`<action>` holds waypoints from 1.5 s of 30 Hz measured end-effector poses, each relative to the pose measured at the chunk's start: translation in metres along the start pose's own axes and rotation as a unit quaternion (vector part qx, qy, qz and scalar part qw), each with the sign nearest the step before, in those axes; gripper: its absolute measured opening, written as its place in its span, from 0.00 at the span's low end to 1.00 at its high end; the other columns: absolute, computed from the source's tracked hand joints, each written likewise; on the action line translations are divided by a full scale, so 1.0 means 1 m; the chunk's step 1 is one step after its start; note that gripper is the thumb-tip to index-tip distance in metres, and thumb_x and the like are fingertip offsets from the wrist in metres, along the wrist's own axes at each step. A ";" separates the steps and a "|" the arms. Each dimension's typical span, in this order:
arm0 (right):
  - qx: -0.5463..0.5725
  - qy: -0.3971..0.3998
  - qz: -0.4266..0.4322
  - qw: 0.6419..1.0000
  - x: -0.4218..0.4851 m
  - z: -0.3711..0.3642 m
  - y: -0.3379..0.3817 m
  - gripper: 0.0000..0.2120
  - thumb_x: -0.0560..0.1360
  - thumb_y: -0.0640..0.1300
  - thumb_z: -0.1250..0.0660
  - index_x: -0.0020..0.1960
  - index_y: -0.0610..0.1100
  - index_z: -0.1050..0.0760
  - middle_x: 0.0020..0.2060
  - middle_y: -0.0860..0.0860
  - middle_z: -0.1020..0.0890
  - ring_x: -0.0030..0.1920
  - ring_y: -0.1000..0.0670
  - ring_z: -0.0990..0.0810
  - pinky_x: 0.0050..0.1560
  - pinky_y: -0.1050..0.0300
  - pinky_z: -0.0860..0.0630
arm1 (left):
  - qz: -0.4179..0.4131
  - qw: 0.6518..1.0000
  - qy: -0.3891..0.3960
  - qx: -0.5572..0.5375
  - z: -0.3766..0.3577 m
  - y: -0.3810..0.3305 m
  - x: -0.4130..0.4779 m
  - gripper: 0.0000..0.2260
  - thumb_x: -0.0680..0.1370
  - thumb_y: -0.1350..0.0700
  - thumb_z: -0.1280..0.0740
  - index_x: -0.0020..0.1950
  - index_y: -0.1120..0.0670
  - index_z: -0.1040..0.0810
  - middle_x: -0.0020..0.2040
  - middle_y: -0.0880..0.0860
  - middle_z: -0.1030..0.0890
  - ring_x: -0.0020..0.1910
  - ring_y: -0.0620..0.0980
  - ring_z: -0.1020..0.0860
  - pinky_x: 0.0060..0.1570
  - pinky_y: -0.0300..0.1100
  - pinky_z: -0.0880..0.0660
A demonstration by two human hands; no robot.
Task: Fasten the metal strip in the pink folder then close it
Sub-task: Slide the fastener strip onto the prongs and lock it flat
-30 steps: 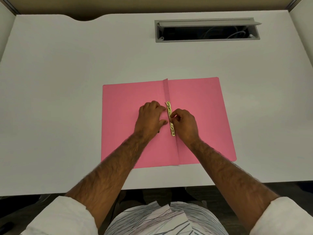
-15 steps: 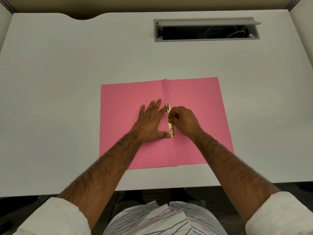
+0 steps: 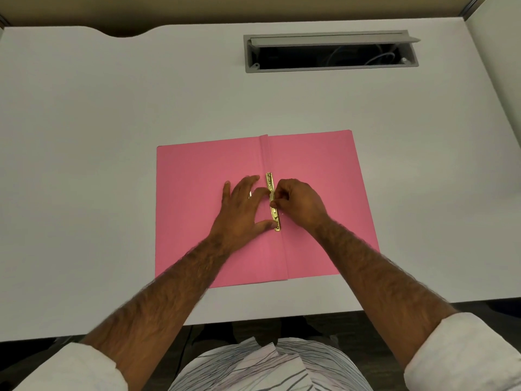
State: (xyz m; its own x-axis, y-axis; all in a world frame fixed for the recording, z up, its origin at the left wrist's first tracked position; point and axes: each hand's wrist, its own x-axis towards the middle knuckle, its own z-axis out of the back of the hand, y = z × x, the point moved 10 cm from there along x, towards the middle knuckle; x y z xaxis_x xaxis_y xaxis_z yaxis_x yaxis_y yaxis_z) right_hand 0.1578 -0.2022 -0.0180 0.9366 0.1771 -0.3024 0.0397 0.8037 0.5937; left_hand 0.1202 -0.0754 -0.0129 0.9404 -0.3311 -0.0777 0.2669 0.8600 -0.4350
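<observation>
The pink folder [image 3: 324, 170] lies open and flat on the white desk [image 3: 112, 136]. A gold metal strip [image 3: 270, 182] runs along its spine fold. My left hand [image 3: 242, 210] rests flat on the left flap, fingers spread, with the thumb tip touching the strip's near end. My right hand [image 3: 300, 203] is curled on the right side of the strip, its fingertips pinching the strip's middle. The middle of the strip is hidden by my fingers.
A grey cable hatch [image 3: 329, 52] stands open at the back right of the desk, with wires inside. The desk's near edge runs just below the folder. A curved notch cuts the back left edge.
My left hand uncurled and spread flat on the left flap, its thumb reaching the strip's near end. The right hand stays pinched on the strip. The folder shifted slightly left.
</observation>
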 end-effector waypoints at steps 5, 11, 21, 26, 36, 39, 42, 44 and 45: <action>0.003 0.003 -0.011 1.000 0.002 -0.001 -0.003 0.07 0.72 0.44 0.26 0.42 0.46 0.24 0.37 0.53 0.21 0.37 0.51 0.23 0.34 0.57 0.29 | 0.034 0.994 0.103 0.025 -0.015 0.015 0.012 0.56 0.68 0.25 0.34 0.83 0.48 0.61 0.82 0.52 0.67 0.81 0.55 0.67 0.78 0.63 0.64; -0.015 0.010 0.003 1.000 0.003 -0.002 0.000 0.06 0.73 0.45 0.27 0.42 0.47 0.24 0.39 0.53 0.21 0.37 0.52 0.24 0.35 0.57 0.29 | 0.034 0.977 0.184 0.097 -0.024 0.020 0.025 0.59 0.64 0.21 0.37 0.81 0.43 0.68 0.81 0.51 0.70 0.80 0.58 0.69 0.75 0.70 0.63; -0.053 -0.018 0.104 0.993 -0.019 -0.001 0.012 0.07 0.77 0.43 0.32 0.54 0.46 0.18 0.45 0.50 0.21 0.41 0.52 0.24 0.35 0.62 0.32 | 0.069 0.967 0.221 0.108 -0.028 0.017 0.029 0.63 0.63 0.24 0.30 0.80 0.45 0.69 0.81 0.52 0.71 0.80 0.59 0.68 0.71 0.74 0.62; -0.030 -0.002 0.191 0.981 -0.045 0.001 0.019 0.10 0.75 0.34 0.30 0.54 0.41 0.16 0.46 0.44 0.16 0.45 0.46 0.19 0.44 0.51 0.20 | 0.070 0.965 0.228 0.110 -0.029 0.017 0.029 0.63 0.63 0.25 0.30 0.81 0.46 0.69 0.81 0.53 0.71 0.80 0.60 0.69 0.71 0.74 0.63; 0.014 -0.043 0.201 0.978 -0.060 0.012 0.018 0.07 0.75 0.35 0.29 0.52 0.39 0.15 0.47 0.44 0.15 0.45 0.46 0.17 0.46 0.47 0.17 | 0.055 0.967 0.220 0.118 -0.030 0.018 0.030 0.64 0.63 0.23 0.32 0.81 0.47 0.69 0.81 0.54 0.71 0.80 0.60 0.68 0.72 0.72 0.63; 0.032 -0.034 0.190 0.981 -0.059 0.012 0.017 0.10 0.75 0.37 0.28 0.56 0.40 0.16 0.51 0.45 0.17 0.46 0.47 0.18 0.46 0.51 0.18 | 0.055 0.967 0.218 0.119 -0.031 0.019 0.030 0.64 0.62 0.23 0.31 0.80 0.47 0.69 0.81 0.53 0.70 0.80 0.61 0.68 0.72 0.72 0.63; 0.017 -0.029 0.208 0.978 -0.060 0.011 0.024 0.08 0.74 0.37 0.27 0.53 0.39 0.15 0.47 0.44 0.16 0.45 0.46 0.18 0.44 0.50 0.19 | 0.054 0.967 0.218 0.118 -0.031 0.019 0.029 0.64 0.62 0.23 0.32 0.80 0.47 0.69 0.81 0.53 0.70 0.80 0.60 0.68 0.71 0.73 0.63; -0.008 -0.021 0.228 0.973 -0.063 0.008 0.030 0.05 0.73 0.37 0.27 0.49 0.39 0.15 0.45 0.44 0.15 0.44 0.45 0.18 0.43 0.51 0.19 | 0.054 0.967 0.219 0.120 -0.030 0.018 0.029 0.64 0.62 0.22 0.32 0.81 0.47 0.69 0.81 0.54 0.70 0.80 0.60 0.68 0.72 0.73 0.63; -0.019 -0.018 0.231 0.973 -0.062 0.007 0.031 0.05 0.73 0.38 0.27 0.49 0.39 0.15 0.44 0.44 0.15 0.44 0.45 0.18 0.43 0.51 0.20 | 0.054 0.967 0.219 0.121 -0.029 0.018 0.029 0.64 0.62 0.22 0.32 0.81 0.48 0.68 0.81 0.54 0.70 0.80 0.60 0.68 0.72 0.73 0.63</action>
State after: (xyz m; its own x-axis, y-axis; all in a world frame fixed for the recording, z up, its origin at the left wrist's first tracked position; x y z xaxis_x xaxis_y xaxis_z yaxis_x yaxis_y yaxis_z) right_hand 0.1033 -0.1926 0.0247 0.8628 0.5053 0.0170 -0.4006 0.6627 0.6327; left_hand 0.1458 -0.0809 -0.0493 0.8006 -0.3217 -0.5055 0.2635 0.9467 -0.1850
